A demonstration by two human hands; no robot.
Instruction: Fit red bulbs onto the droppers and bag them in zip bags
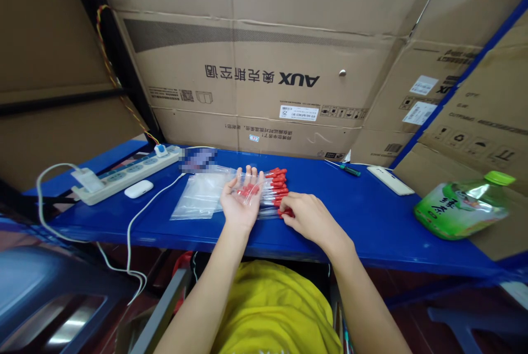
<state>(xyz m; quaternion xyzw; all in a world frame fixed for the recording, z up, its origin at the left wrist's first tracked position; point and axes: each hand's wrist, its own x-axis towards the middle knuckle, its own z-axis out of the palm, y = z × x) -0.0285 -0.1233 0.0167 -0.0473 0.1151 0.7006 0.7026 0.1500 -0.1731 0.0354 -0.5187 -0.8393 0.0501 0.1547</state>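
My left hand is held palm up over the blue table, fingers loosely spread, with a few clear tubes with red caps resting across the palm. Beside it a row of red-capped tubes lies on the table. My right hand rests knuckles up at the near end of that row, its fingertips pinched on one red-capped tube. Clear plastic bags lie flat just left of my left hand.
A white power strip with a cable, a small white case, a green pen, a white phone and a green tea bottle lie on the table. Cardboard boxes wall the back.
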